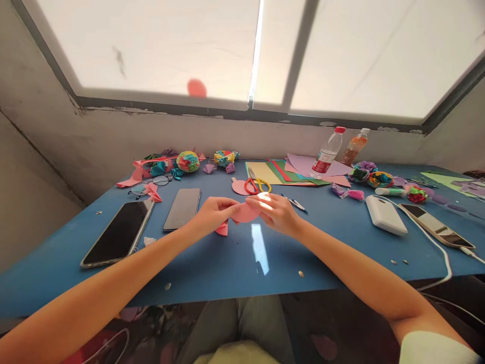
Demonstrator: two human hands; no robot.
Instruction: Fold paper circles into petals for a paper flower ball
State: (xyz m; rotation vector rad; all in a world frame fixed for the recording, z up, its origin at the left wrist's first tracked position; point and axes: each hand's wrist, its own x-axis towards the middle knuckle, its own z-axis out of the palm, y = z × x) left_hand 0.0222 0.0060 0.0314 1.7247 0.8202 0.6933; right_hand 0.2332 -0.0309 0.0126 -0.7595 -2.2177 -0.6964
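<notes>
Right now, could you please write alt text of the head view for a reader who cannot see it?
Two bare hands, the left hand and the right hand, hold a pink paper circle together above a blue table. Around them lie two phones, scissors, coloured paper sheets, paper flower balls and two bottles.

Things on the table (pixel 235 263)

Two phones (pixel 118 233) lie left of the hands. Scissors (pixel 254 185) lie behind them. Bottles (pixel 328 150) stand far back, right. A charger (pixel 385 215) lies right.
</notes>
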